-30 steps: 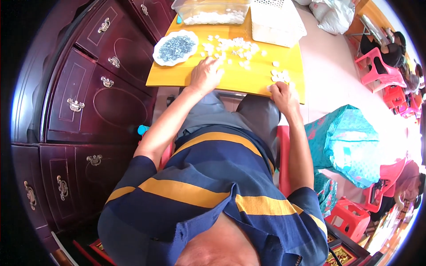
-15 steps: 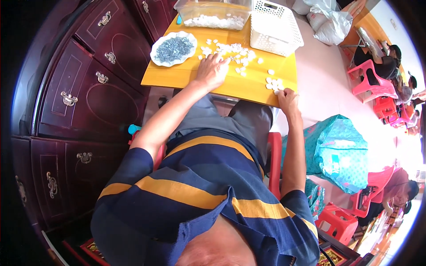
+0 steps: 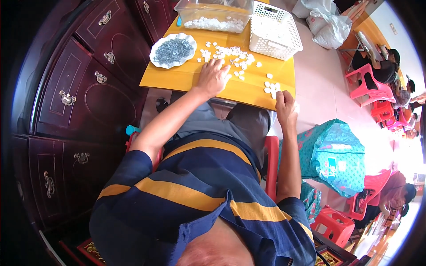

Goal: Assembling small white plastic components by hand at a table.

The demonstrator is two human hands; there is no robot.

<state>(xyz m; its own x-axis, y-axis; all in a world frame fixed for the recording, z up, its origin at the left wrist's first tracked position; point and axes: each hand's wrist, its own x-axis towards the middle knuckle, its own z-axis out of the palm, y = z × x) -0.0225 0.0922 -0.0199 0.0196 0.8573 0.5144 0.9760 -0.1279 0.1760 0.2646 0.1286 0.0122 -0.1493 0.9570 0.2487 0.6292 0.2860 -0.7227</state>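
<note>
My left hand (image 3: 213, 79) rests palm down on the yellow wooden table (image 3: 177, 79), its fingertips at the near edge of a scatter of small white plastic pieces (image 3: 233, 51). Its fingers are stretched forward and the thumb stands apart. At the table's near right corner, my right hand (image 3: 286, 106) is closed with fingers curled in; whatever it may hold is hidden. Just beyond it lies a smaller group of white pieces (image 3: 271, 88). Left of the scatter, a white scalloped dish (image 3: 156, 59) holds many thin grey-blue metal bits (image 3: 173, 51), too small to name surely.
A clear plastic bin (image 3: 213, 11) with white pieces and a white perforated basket (image 3: 275, 48) stand at the table's far side. Dark wooden drawers (image 3: 88, 88) line the left. A turquoise bag (image 3: 337, 155) stands on the right, near a red stool (image 3: 333, 224). People sit farther right.
The view has shifted slightly. My left hand's fingers have spread a little at the edge of the scatter. My right hand has drawn slightly back from the small group, still closed.
</note>
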